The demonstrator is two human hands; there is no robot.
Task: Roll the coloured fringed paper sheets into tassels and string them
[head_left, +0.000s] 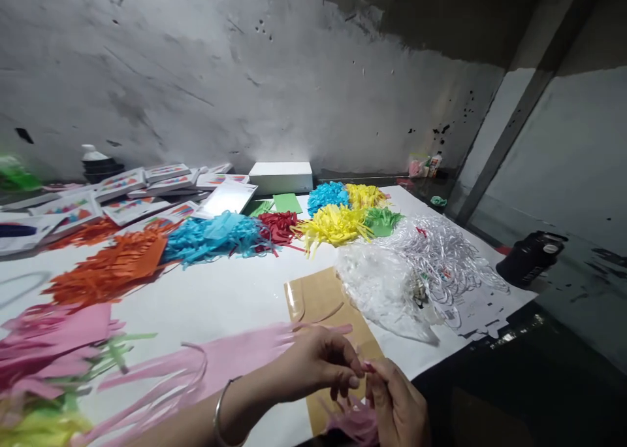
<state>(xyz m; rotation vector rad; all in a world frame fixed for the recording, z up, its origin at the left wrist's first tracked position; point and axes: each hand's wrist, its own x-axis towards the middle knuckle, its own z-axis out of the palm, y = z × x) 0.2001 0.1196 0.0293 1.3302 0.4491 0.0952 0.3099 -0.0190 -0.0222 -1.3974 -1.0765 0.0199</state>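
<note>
My left hand (326, 362), with a silver bangle (219, 411) on its wrist, has its fingers curled in a pinch at a pink tissue-paper tassel (355, 423). My right hand (396, 401) is closed on the same tassel at its twisted pink end, which peeks out between thumb and forefinger. Strips of the tassel hang below the hands, blurred and partly hidden. Beneath my left forearm lies a fringed pink tissue sheet (235, 355). A tan cardboard sheet (316, 290) is under both hands.
Across the white-covered table (235, 290) lie fringed paper piles: orange (112, 264), blue (220, 234), yellow (336, 225) and pink (59, 349). A clear plastic bag (386, 287) and white cords (445, 257) lie right, beside a black bottle (529, 257). Flat boxes (161, 185) stack at back left.
</note>
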